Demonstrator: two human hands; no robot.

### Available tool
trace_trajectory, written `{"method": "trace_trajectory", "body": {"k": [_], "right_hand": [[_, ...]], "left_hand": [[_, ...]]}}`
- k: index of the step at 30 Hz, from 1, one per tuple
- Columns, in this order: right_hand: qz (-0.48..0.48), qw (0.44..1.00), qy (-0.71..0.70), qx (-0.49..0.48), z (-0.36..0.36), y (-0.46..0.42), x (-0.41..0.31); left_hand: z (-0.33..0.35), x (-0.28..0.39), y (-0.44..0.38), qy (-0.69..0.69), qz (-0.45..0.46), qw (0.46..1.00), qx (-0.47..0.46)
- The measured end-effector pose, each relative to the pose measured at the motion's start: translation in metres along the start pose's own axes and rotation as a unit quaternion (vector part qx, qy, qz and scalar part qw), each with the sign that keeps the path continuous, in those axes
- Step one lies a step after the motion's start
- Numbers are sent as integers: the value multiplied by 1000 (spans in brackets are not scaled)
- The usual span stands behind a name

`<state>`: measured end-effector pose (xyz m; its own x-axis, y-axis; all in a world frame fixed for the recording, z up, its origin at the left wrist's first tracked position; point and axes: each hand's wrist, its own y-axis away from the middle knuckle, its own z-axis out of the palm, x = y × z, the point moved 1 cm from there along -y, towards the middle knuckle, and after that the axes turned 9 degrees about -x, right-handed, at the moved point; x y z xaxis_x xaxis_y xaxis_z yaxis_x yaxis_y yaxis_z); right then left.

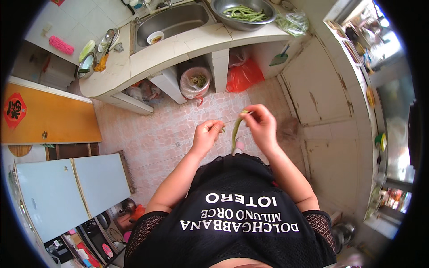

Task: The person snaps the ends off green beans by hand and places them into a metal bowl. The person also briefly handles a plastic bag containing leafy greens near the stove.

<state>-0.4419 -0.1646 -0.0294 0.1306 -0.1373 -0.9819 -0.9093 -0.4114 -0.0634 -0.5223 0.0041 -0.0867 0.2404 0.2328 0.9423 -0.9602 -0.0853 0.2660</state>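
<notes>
A long green bean point(236, 129) hangs from the fingertips of my right hand point(263, 124), pinched near its upper end. My left hand point(206, 135) is a short way to its left, with thumb and fingertips closed on a small green piece point(223, 129), perhaps a bean tip. The two hands are apart, held over the tiled floor in front of my black shirt. Ahead, more long green beans point(246, 14) lie in a large steel basin point(225, 22) on the counter.
The tiled counter point(201, 39) curves ahead with a steel sink point(187, 20) holding a white bowl point(150, 37). A plastic bag of greens point(295, 24) sits right of the basin. Below stand a lined waste bin point(187, 78) and a red bag point(246, 75). A refrigerator point(50, 194) is at left.
</notes>
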Motion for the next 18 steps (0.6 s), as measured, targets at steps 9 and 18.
{"method": "trace_trajectory", "body": {"k": [9, 18], "right_hand": [[32, 956, -188, 225, -158, -175, 31], [57, 963, -141, 221, -140, -307, 15]], "left_hand": [[-162, -95, -180, -151, -73, 937, 307], [-243, -121, -359, -451, -144, 857, 203]]}}
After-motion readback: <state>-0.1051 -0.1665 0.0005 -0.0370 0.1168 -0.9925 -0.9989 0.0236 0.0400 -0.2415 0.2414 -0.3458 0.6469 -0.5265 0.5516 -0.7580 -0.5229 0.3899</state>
